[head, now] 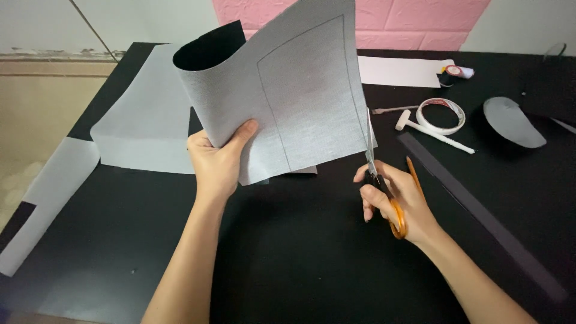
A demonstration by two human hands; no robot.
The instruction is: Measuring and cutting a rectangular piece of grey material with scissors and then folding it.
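Observation:
My left hand (219,161) holds up a grey sheet of stiff material (294,90) by its lower left edge; the sheet curls over at the top left, shows a black back, and carries a drawn outline. My right hand (396,198) grips orange-handled scissors (384,186), whose blades point up along the sheet's right edge, close to the drawn line. Both hands hover over a black table (288,252).
Larger grey sheets (144,126) lie at the left. At the right lie a roll of white tape (441,115), a small white hammer (432,132), a long dark ruler (480,216), a grey oval cut-out (513,122) and a white paper (399,71). A pink wall is behind.

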